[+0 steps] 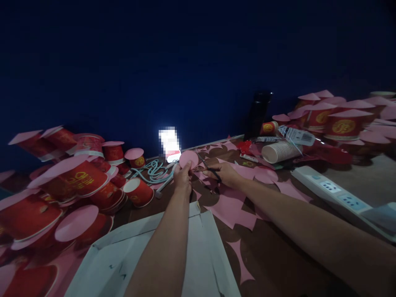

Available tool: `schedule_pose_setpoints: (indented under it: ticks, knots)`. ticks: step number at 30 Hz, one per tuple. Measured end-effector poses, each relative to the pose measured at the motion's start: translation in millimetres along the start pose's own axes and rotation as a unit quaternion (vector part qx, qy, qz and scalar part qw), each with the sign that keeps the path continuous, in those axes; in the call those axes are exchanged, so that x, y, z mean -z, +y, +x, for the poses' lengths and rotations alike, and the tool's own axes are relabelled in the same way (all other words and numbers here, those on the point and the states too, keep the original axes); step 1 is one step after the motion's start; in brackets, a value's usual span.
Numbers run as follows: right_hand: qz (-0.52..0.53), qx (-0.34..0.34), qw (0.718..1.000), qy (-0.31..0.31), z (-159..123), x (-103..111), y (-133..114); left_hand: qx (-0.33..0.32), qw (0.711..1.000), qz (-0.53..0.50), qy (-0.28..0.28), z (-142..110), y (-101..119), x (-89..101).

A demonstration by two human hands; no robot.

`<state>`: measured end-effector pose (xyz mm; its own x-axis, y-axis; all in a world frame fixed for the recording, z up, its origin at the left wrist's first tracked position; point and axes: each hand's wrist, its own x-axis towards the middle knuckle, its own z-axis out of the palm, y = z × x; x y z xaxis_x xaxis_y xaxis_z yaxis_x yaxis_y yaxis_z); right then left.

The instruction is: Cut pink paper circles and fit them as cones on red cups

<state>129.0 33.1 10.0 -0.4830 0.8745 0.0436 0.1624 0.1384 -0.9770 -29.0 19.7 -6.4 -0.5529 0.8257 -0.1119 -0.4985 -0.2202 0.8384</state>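
Observation:
My left hand is closed on a round pink paper disc, the thumb pressed on its face. To its right, my right hand grips a pair of dark scissors, with the blades pointing up and left toward the disc's edge. Whether the blades touch the paper I cannot tell. Pink paper offcuts with curved edges lie under and around my right hand. Left of my left hand, a red paper cup lies tipped, its white inside showing.
Red paper cups with pink discs crowd the left; more cups stand at right. A phone glows at the back beside a coiled cable. A power strip, stacked white cups and a dark bottle are rightward.

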Motion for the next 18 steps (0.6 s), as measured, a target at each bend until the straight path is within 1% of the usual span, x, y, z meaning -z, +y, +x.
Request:
schedule_pose_setpoints:
  ticks: [3, 9, 13, 18]
  knots:
    - [0.003, 0.008, 1.000, -0.008, 2, 0, 4, 0.000, 1.000, -0.020, 0.009, 1, 0, 0.2]
    - [0.002, 0.024, 1.000, -0.017, 3, -1, 8, -0.013, 0.999, -0.029, 0.006, 3, -3, 0.8]
    - [0.008, 0.012, 1.000, -0.020, 1, -2, 7, -0.034, 0.999, 0.001, -0.001, 6, -7, 3.0]
    - [0.014, -0.008, 1.000, -0.012, 0, -2, 5, -0.060, 0.996, 0.070, -0.012, 11, -14, 7.0]
